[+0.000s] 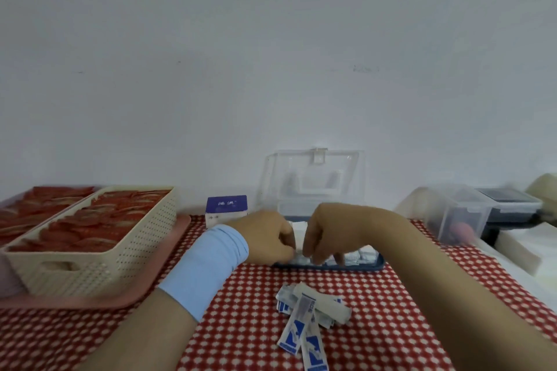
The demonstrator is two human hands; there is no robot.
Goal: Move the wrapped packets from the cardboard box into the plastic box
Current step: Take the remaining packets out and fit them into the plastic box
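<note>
Plastic box [379, 264] holding white packets [366, 251], basket [90, 268] holding red packs [99, 229]

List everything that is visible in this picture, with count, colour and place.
plastic box: one, clear, blue base, lid up, centre back
boxed packets: several, white, inside the plastic box
loose packets: small pile, blue-white, on the cloth in front
cardboard box: one, blue-white, left of the plastic box
basket: one, cream, left, holds red packs
tray: one, pink, under the basket
cloth: one, red-white check, centre
tub: one, clear, right
left hand: one, fingers curled over the boxed packets
right hand: one, likewise; grip unclear
</note>
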